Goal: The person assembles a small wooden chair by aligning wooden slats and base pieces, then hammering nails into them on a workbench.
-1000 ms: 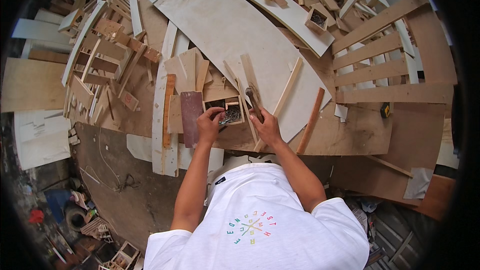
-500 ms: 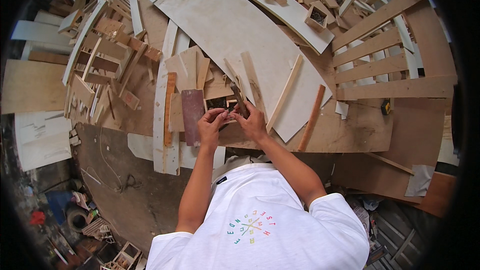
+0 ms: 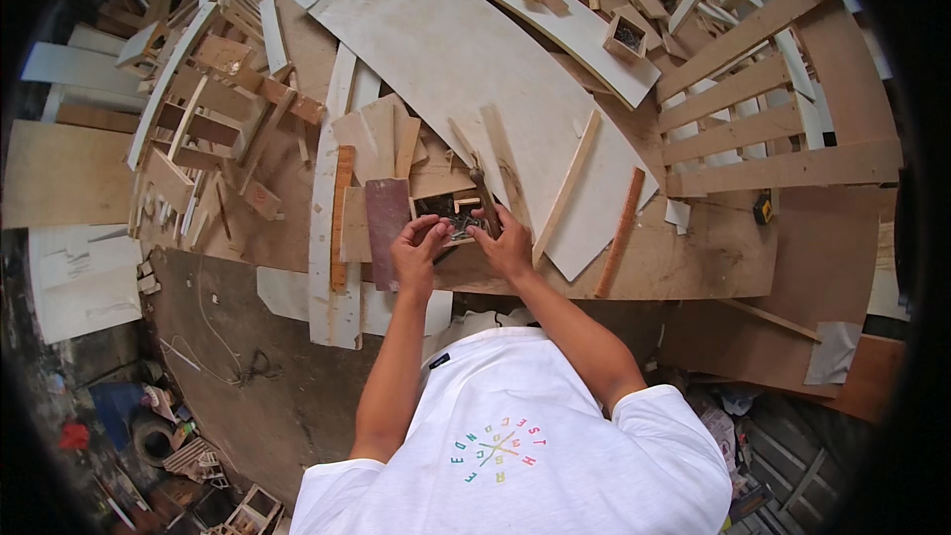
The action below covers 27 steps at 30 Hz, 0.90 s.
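Note:
A small wooden box [image 3: 459,208] filled with dark nails lies on the work table in front of me. Over its left near corner is my left hand [image 3: 418,246], its thumb and fingertips pinched together. Whatever the pinch holds is too small to make out. At the box's right near side, my right hand [image 3: 506,246] grips a hammer [image 3: 484,193] with a dark handle, which points away from me. The right thumb and fingertips reach toward the box's near edge. A dark red board [image 3: 386,228] lies just left of the left hand.
Wood offcuts [image 3: 381,134] lie beyond the box. A long white panel [image 3: 426,50] crosses the table [image 3: 693,258], with loose strips [image 3: 567,186] on it. Slatted frames stand at left [image 3: 208,109] and right [image 3: 783,119]. Another nail box [image 3: 627,35] sits far right, a tape measure [image 3: 762,207] near the right edge.
My fingertips have drawn apart, and more of the nail box shows between them. The hammer has tilted slightly in my right hand. The whole view has shifted a little.

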{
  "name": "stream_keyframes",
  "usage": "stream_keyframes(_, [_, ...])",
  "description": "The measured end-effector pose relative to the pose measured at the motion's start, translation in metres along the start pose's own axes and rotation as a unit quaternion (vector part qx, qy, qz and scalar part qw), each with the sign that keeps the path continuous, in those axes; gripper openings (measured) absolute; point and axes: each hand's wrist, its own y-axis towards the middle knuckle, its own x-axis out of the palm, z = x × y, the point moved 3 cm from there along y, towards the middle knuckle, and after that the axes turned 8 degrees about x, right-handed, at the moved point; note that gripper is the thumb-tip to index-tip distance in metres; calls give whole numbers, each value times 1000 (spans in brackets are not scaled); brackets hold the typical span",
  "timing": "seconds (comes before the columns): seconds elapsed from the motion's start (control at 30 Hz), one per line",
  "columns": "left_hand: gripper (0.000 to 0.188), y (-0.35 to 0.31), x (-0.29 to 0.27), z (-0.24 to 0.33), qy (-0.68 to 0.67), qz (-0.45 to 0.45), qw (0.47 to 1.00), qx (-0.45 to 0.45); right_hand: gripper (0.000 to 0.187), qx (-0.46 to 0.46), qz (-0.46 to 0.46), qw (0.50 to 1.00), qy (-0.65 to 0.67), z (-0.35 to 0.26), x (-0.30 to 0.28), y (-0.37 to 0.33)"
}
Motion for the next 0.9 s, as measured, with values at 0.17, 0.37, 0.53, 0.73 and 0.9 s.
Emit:
stream_keyframes(0.17, [18,-11,-4,16,23,-14,999,19,37,-15,-51,995,79,-6,16,-18])
stream_keyframes(0.37, [17,-14,-12,20,16,-52,998,-9,31,-17,-25,991,129,-9,36,-30])
stream_keyframes(0.53, [13,-4,-16,12,178,-61,980,63,26,42,17,994,103,3,25,-28])
stream_keyframes(0.73, [19,6,-2,16,516,-45,795,316,24,76,82,991,78,26,-2,-18])
stream_keyframes(0.9, [16,7,20,12,577,-114,742,323,27,81,66,992,72,38,-12,-14])
